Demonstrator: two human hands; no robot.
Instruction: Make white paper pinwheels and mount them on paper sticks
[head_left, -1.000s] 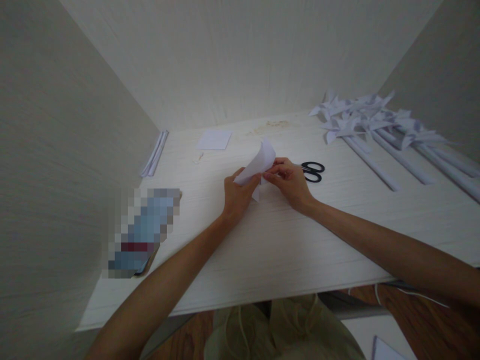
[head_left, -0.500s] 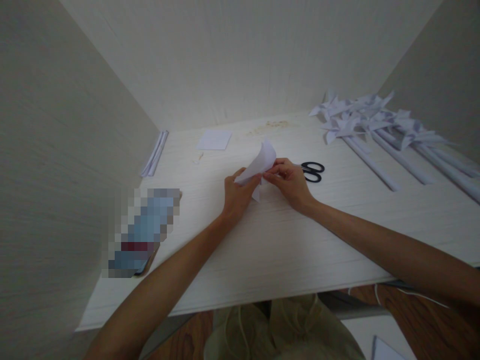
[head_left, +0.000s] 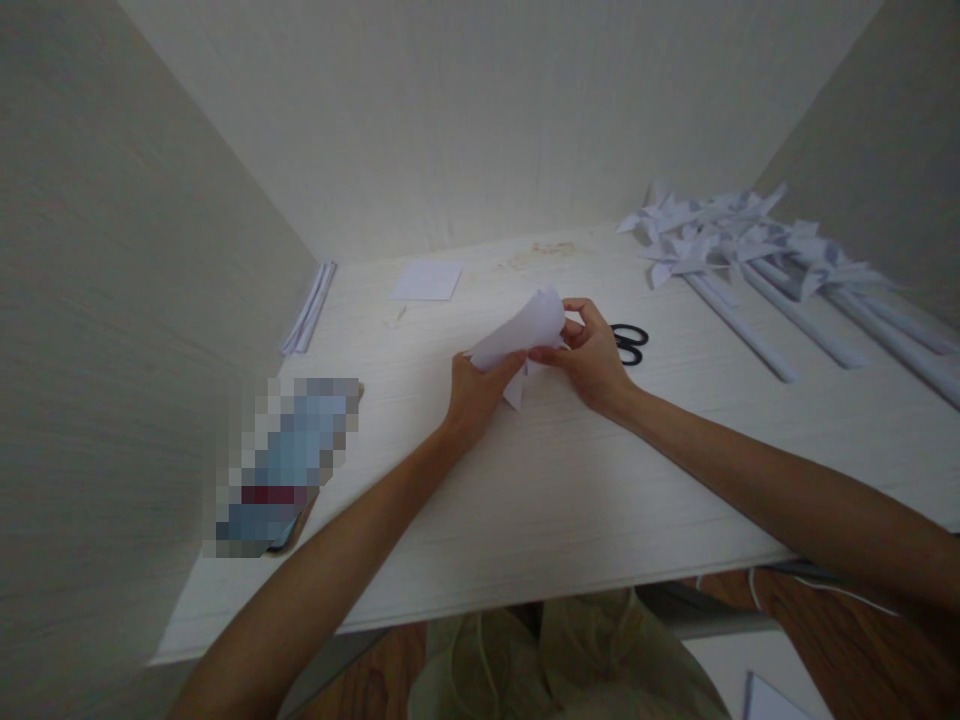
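A curled white sheet of paper (head_left: 525,330) is held just above the middle of the white table (head_left: 570,480). My left hand (head_left: 474,388) pinches its lower left corner. My right hand (head_left: 592,350) grips its right side, fingers curled round the bent edge. Black scissors (head_left: 628,343) lie on the table just behind my right hand, partly hidden by it.
Several white paper pinwheels on rolled paper sticks (head_left: 757,260) lie at the back right. A small square paper (head_left: 427,281) and a tiny scrap (head_left: 395,318) lie at the back middle. Folded paper strips (head_left: 309,308) rest along the left wall. A pixelated object (head_left: 289,460) sits front left.
My right hand has lifted a little and bent the sheet's upper edge over to the right, so the paper is more tightly curled. My left hand has stayed in place.
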